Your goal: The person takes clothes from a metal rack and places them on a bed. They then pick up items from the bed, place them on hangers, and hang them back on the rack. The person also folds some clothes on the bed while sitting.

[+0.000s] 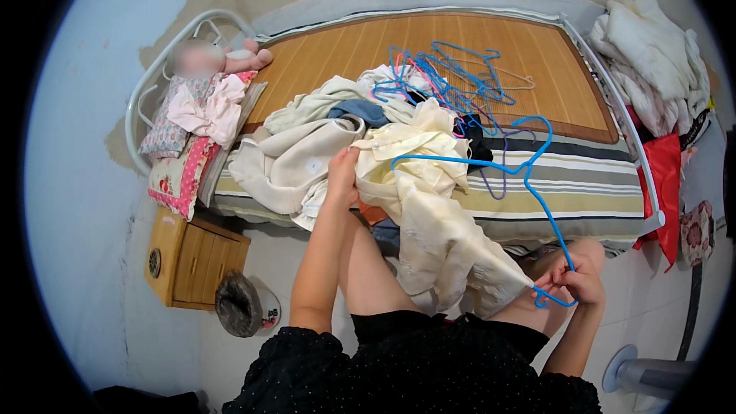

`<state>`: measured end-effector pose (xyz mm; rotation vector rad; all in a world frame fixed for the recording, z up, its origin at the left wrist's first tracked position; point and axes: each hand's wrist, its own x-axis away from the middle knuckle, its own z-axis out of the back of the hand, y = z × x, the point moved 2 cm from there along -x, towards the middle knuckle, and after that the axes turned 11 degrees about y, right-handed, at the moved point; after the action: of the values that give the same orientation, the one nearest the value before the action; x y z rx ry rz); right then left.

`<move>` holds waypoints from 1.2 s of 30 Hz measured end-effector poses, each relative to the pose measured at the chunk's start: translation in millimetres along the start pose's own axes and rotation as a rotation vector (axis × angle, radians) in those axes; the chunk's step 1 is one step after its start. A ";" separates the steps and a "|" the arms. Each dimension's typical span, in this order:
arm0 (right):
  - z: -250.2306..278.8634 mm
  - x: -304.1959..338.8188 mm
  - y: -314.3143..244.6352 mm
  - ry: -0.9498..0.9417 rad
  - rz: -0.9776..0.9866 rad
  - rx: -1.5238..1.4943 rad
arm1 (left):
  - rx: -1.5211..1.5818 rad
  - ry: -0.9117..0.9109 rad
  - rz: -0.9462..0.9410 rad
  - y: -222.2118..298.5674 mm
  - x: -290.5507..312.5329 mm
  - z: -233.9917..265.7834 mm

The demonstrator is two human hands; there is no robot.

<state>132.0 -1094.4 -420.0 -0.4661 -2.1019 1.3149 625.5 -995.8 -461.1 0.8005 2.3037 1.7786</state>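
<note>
A pale cream garment hangs over the bed's near edge and between my knees. My left hand is closed on its upper left part. A bright blue clothes hanger is in my right hand, whose fingers wrap round its lower right end. There the garment's tapered corner reaches the fingertips; whether they pinch it too, I cannot tell. The hanger's hook points up and right, and its other arm lies across the garment's upper part. Beside my left hand lies a heap of off-white clothes.
More blue hangers lie tangled on the bamboo mat. Pillows and a pink plush toy sit at the bed's left end. A small wooden cabinet and a lined bin stand below. White bedding is piled far right.
</note>
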 end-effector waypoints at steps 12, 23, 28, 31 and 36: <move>-24.0 -12.5 -44.3 -0.089 0.209 0.318 | -0.843 -0.677 -0.862 115.9 118.0 -81.4; 6.1 -104.6 -123.1 0.222 0.693 0.886 | -0.805 -0.448 -0.886 127.7 130.3 -70.6; -101.4 -107.8 -110.1 0.584 1.228 0.710 | -0.475 -0.360 -0.500 114.7 127.9 -57.3; -197.8 -124.2 -53.3 0.022 0.762 0.323 | -0.350 -0.344 -0.397 107.6 129.9 -62.9; -258.1 -128.1 11.0 -0.410 0.516 0.331 | -0.330 -0.263 -0.387 114.2 120.2 -61.1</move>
<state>398.0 -988.3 -386.4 -0.6648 -2.0886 2.1707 536.1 -972.2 -310.6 0.4607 1.7864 1.6930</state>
